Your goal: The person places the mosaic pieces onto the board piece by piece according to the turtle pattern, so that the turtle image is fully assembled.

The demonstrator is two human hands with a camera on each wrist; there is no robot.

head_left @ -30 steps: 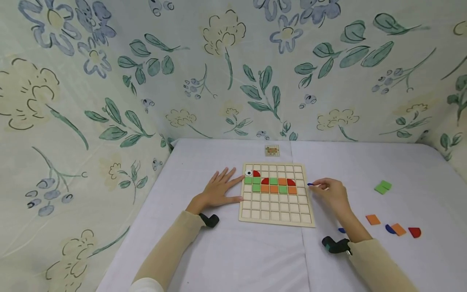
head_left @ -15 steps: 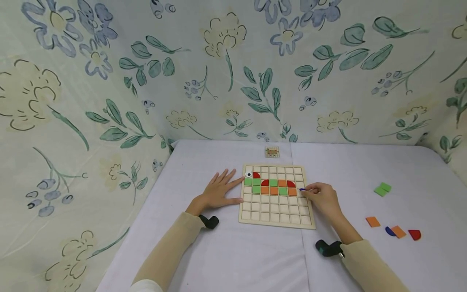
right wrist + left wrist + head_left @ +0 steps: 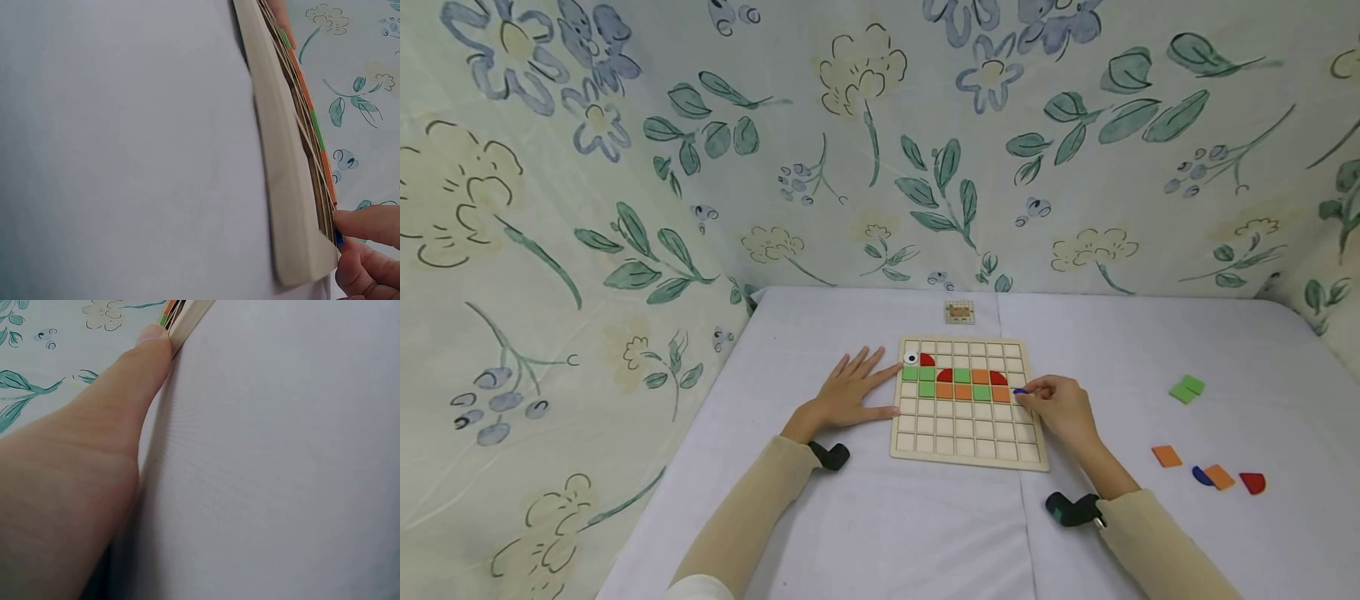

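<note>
Blue tile [image 3: 1018, 391]: in the head view you've brought it from beyond the gridded wooden board's [image 3: 966, 429] right edge to its rightmost column, beside an orange tile [image 3: 1001, 393]; placing seems underway. Your right hand [image 3: 1063, 408] has it pinched in its grip; your left hand [image 3: 846, 393] lies with fingers spread, holding nothing. In the left wrist view, that hand touches the board's left edge. In the right wrist view, the tile's seating is hidden.

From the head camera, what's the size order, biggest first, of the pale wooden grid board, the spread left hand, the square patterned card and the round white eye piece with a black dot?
1. Wooden grid board
2. Left hand
3. Patterned card
4. White eye piece
</note>
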